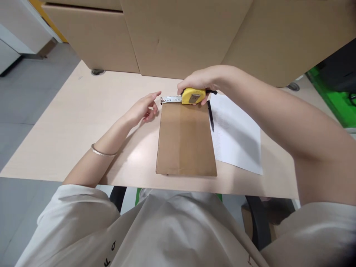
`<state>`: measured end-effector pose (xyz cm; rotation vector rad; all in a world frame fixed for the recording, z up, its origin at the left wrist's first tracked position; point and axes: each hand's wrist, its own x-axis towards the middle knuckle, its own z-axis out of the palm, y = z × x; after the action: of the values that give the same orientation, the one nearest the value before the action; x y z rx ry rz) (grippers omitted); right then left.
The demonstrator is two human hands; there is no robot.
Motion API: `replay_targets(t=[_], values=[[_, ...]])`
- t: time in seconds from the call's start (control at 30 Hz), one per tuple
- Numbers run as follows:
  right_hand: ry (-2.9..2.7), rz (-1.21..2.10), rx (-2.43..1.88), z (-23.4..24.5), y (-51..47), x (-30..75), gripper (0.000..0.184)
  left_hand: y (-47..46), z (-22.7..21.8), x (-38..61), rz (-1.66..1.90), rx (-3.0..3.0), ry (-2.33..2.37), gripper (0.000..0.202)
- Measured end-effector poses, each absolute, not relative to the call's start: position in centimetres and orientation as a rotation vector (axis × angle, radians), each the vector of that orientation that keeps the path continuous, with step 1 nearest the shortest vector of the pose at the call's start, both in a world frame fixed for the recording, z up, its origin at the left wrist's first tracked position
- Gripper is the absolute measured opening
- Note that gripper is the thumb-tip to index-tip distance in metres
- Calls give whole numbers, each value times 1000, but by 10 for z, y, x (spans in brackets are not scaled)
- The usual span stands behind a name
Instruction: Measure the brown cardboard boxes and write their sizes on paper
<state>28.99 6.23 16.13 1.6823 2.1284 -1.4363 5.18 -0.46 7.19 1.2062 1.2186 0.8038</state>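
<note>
A flat brown cardboard box (pixel 185 141) lies on the light wooden table in front of me. My right hand (pixel 198 81) grips a yellow tape measure (pixel 194 95) at the box's far edge. From its case a short length of metal tape (pixel 172 99) runs left along that edge, its hooked end near the box's far left corner. My left hand (pixel 146 107) is just left of that hook, index finger pointing toward it and the other fingers loosely curled. It appears to hold nothing.
Right of the box, a black pen (pixel 210 115) lies by a printed white sheet (pixel 239 137). Large cardboard boxes (pixel 178 37) stand along the table's far side. The table (pixel 63 118) has its near edge close to my body.
</note>
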Motion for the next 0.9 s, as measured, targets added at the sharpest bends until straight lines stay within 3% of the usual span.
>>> replay_targets(t=[0.13, 0.4, 0.63, 0.9], values=[[2067, -1213, 1793, 172, 52, 284, 21, 11, 64, 55, 769, 1144, 1080, 48], [2033, -1285, 1775, 175, 49, 290, 32, 14, 62, 64, 789, 1112, 1088, 19], [2020, -1370, 1707, 173, 53, 298, 34, 14, 63, 66, 775, 1191, 1126, 20], [1884, -1377, 2007, 172, 47, 383, 39, 15, 60, 67, 785, 1213, 1101, 15]])
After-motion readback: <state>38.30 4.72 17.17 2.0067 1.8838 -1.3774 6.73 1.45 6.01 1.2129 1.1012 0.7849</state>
